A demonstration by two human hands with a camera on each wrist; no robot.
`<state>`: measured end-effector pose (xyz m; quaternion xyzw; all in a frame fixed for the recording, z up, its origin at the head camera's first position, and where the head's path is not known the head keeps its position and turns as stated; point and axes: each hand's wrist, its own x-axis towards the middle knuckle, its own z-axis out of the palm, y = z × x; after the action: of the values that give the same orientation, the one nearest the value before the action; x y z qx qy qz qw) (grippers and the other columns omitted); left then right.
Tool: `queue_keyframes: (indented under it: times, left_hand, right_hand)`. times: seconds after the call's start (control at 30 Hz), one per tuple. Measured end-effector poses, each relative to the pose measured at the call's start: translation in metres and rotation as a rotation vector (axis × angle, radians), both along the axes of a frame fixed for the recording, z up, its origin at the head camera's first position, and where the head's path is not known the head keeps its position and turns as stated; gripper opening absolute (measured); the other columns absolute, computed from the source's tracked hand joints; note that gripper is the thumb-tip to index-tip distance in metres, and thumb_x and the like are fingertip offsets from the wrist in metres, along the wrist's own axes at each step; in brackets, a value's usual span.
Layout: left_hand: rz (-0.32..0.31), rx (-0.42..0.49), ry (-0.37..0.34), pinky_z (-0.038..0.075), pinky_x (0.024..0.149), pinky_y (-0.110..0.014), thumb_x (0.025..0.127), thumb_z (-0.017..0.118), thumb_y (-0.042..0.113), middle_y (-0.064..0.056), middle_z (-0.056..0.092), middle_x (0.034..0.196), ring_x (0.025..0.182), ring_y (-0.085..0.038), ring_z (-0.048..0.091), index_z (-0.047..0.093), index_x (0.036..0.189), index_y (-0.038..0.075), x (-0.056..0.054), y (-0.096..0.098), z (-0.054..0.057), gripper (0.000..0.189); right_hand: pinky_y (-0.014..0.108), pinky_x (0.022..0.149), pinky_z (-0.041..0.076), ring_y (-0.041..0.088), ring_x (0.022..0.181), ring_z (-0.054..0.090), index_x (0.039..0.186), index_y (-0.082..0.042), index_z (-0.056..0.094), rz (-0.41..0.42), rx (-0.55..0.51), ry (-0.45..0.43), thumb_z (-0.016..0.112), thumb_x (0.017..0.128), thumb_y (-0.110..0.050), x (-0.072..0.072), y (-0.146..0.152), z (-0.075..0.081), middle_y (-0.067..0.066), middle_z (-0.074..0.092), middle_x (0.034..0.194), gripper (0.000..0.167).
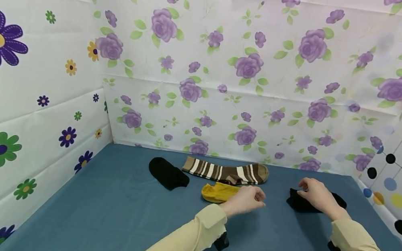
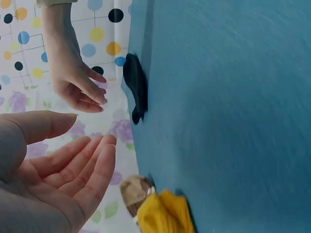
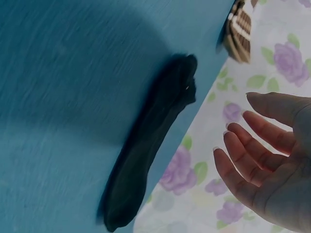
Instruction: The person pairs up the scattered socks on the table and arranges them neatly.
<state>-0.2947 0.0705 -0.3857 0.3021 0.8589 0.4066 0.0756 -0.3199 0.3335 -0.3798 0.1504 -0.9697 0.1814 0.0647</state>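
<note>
My right hand (image 1: 319, 196) hovers above a black sock (image 3: 146, 145) on the right of the table. Its fingers are loosely bent and, in the right wrist view, nothing lies between them. My left hand (image 1: 244, 201) is in the air just right of a yellow sock (image 1: 218, 192), partly covering it in the head view. The left wrist view shows its palm bare, thumb and fingers apart. Behind the yellow sock lies a striped sock (image 1: 227, 172) in brown and white. Another black sock (image 1: 167, 173) lies flat to the left.
Blue cloth (image 1: 105, 213) covers the table. A rose-patterned sheet (image 1: 205, 81) stands along the back, a flower-printed sheet (image 1: 33, 125) on the left, and a dotted sheet (image 1: 395, 184) on the right. Dark straps sit under both sleeves.
</note>
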Motion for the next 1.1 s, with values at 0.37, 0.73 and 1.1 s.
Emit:
queue_keyframes:
  times: [0.37,0.73,1.1]
  left_hand:
    - [0.03,-0.003,-0.002,0.043,0.067,-0.019,0.085,0.065,0.014,0.002,0.058,0.092,0.081,-0.005,0.053,0.059,0.111,0.005,-0.003,0.027,-0.003,0.028]
    - [0.097,-0.011,-0.07,0.044,0.073,-0.023,0.087,0.062,0.022,-0.001,0.058,0.105,0.092,-0.009,0.054,0.055,0.119,0.006,-0.008,0.051,-0.011,0.036]
    - [0.118,-0.054,-0.113,0.044,0.076,-0.025,0.088,0.061,0.025,-0.002,0.056,0.111,0.099,-0.011,0.053,0.051,0.124,0.005,-0.009,0.071,-0.018,0.042]
  right_hand:
    - [0.047,0.064,0.043,0.041,0.084,0.051,0.099,0.011,0.054,-0.042,0.018,-0.009,0.063,0.084,-0.005,0.0,0.029,0.002,0.025,0.051,0.091,0.024]
    - [0.048,0.064,0.043,0.042,0.082,0.051,0.1,0.015,0.053,-0.082,0.029,-0.022,0.062,0.083,-0.005,-0.001,0.053,-0.006,0.025,0.052,0.088,0.027]
    - [0.053,0.069,0.041,0.05,0.088,0.045,0.101,0.02,0.05,-0.163,0.047,-0.082,0.063,0.083,-0.009,-0.002,0.071,-0.011,0.035,0.049,0.094,0.036]
